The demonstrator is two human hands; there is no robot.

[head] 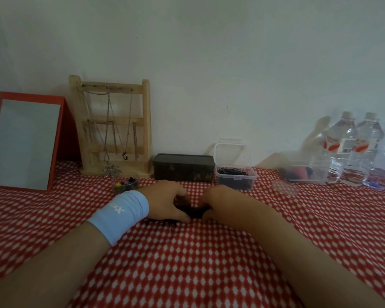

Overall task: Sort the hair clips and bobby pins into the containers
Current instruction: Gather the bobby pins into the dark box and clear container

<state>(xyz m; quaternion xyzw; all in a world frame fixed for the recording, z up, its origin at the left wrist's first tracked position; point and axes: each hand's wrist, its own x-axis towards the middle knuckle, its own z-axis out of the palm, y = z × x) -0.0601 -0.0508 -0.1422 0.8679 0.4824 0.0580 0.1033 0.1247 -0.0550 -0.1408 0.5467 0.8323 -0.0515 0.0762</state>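
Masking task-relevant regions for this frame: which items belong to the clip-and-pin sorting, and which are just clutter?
In the job:
- left hand and right hand, both curled round the dark clip pile
- open clear tub of bobby pins
- small round tub of coloured clips
- dark lidded box, closed, possibly

Lying about:
- red-framed mirror
- wooden necklace stand
- water bottles

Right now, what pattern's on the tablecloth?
Red tablecloth with rows of small white diamond-shaped spots; seen best in the head view.
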